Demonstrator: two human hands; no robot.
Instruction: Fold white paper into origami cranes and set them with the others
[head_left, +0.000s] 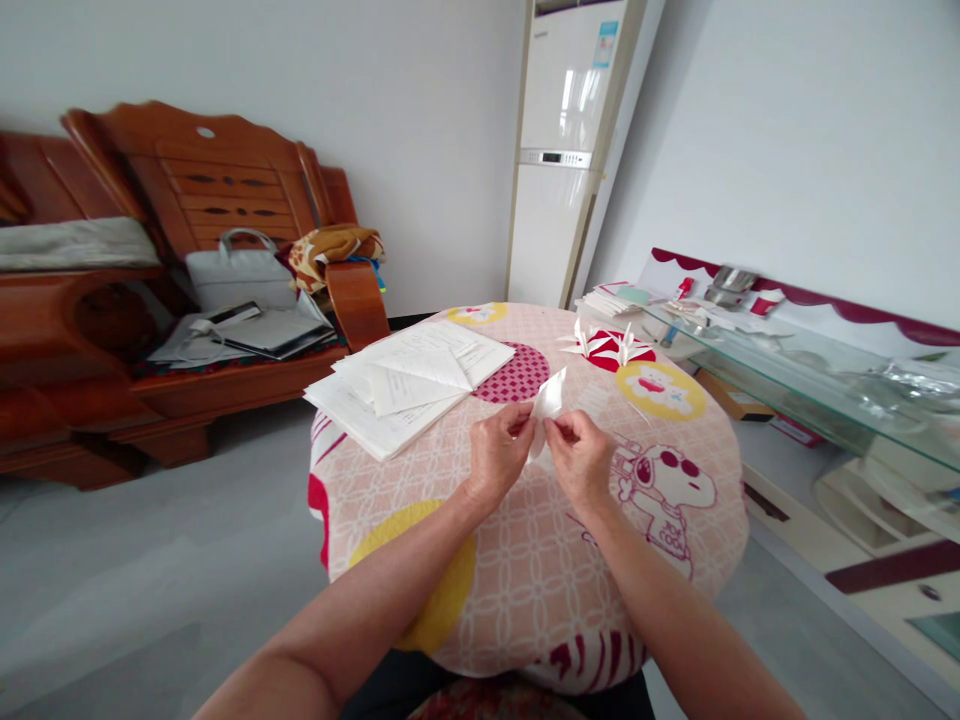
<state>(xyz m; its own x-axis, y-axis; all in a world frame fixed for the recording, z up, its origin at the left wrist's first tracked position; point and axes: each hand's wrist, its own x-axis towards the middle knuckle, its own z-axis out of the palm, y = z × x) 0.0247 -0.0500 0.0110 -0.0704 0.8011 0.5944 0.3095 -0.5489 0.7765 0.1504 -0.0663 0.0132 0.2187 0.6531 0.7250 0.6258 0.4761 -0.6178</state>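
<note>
Between my two hands, above the middle of the round table, is a small piece of folded white paper [550,396] with a pointed upper end. The fingers of my left hand [501,448] pinch its left side. My right hand [580,450] pinches the lower right side, thumb and fingers pressed together. Farther back on the table stand two folded white paper cranes [624,346], their thin points sticking up. To the left of my hands lies a stack of white paper sheets [405,385] with handwriting, a folded sheet on top.
A patterned cloth [525,560] covers the round table. At right stands a glass-topped cabinet [810,390] with cups and other items. A wooden bench [225,190] at left holds a grey bag [241,275] and papers. A tall white air conditioner [559,150] fills the corner.
</note>
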